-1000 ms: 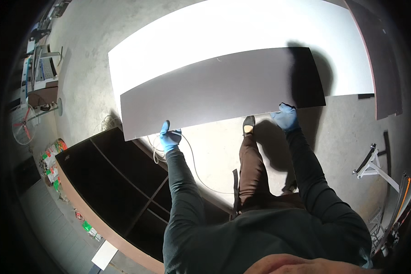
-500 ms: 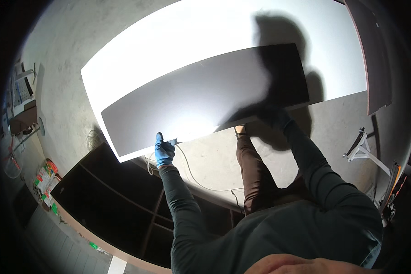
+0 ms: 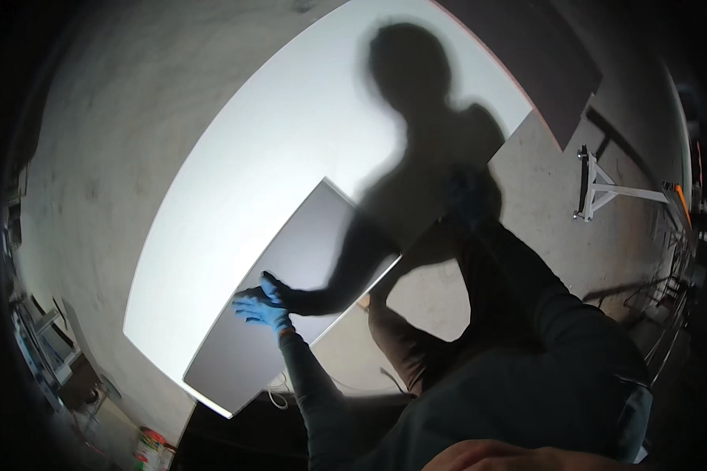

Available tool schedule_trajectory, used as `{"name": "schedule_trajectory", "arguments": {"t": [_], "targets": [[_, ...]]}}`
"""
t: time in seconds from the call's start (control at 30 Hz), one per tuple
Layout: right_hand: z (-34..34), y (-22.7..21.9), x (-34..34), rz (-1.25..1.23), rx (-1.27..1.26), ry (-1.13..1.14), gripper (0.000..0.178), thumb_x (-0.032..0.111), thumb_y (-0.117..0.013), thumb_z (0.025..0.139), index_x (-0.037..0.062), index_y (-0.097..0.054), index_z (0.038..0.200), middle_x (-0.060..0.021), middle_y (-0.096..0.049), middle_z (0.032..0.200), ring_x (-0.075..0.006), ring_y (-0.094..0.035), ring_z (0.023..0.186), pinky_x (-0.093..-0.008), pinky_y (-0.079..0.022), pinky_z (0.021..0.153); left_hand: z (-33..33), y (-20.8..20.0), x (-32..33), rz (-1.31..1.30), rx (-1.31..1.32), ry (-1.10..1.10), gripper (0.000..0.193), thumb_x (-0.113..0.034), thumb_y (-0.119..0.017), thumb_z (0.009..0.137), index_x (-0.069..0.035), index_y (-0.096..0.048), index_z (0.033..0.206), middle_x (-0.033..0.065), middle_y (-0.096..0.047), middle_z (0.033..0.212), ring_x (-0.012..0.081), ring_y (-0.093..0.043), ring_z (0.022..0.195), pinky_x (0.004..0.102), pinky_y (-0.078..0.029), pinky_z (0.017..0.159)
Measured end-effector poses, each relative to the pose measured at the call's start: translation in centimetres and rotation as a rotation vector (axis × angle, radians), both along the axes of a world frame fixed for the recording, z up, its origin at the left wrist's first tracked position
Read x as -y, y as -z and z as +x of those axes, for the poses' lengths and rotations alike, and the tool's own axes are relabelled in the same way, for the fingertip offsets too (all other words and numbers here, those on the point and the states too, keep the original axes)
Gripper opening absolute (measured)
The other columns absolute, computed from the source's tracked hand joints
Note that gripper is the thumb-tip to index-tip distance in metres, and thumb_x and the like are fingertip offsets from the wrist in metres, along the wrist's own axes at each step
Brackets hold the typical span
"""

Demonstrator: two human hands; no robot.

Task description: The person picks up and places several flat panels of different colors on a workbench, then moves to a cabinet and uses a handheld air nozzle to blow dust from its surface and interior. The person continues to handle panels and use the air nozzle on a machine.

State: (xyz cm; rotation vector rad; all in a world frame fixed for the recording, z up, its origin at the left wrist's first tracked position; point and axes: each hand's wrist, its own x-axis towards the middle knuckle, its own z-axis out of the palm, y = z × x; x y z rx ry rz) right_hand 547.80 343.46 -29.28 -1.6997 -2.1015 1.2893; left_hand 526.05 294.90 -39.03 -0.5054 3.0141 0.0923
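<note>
A large white board [image 3: 204, 212] lies before me with a smaller grey panel [image 3: 236, 353] on it, along its near side. My left hand [image 3: 261, 308], in a blue glove, rests flat on the grey panel, fingers spread and gripping nothing. My right hand [image 3: 470, 202], gloved too, is deep in shadow by the near edge of the white board, beyond the right end of the panel. Its fingers are too dark to make out. My own shadow covers much of the board and part of the panel.
A dark panel [image 3: 542, 63] adjoins the white board's far right end. On the concrete floor to the right is a white metal stand [image 3: 605, 188]. A pale cable [image 3: 278, 399] hangs near the panel's lower end, above a dark surface [image 3: 236, 439]. Assorted items lie at far left.
My left hand has gone from gripping the panel's near edge to lying flat on its top. The panel sits farther left of my right hand, and the whole view has turned.
</note>
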Motion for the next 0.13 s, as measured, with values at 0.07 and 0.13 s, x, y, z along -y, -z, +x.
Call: {"name": "schedule_trajectory", "arguments": {"t": [0.07, 0.13], "targets": [[1.3, -1.1, -10.4, 0.187, -0.357, 0.223, 0.048, 0.033, -0.065, 0.101, -0.0031, -0.061, 0.131, -0.0197, -0.067, 0.13, -0.0289, -0.063, 0.123, -0.0408, -0.049, 0.101, 0.6, -2.7, -10.4, 0.315, 0.012, 0.484, 0.092, -0.067, -0.052, 0.096, 0.0, -0.034, 0.156, 0.0295, -0.034, 0.16, 0.0492, -0.024, 0.151, 0.0609, -0.019, 0.123], [3.3, -1.3, -19.7, 0.22, -0.418, 0.265, 0.053, 0.032, -0.064, 0.102, -0.0062, -0.056, 0.137, -0.0213, -0.062, 0.138, -0.0283, -0.058, 0.131, -0.0398, -0.046, 0.108, 2.3, -7.1, -21.5, 0.526, 0.02, 0.806, 0.088, -0.061, -0.059, 0.096, -0.002, -0.035, 0.158, 0.0249, -0.038, 0.16, 0.0503, -0.031, 0.148, 0.06, -0.024, 0.121]]}}
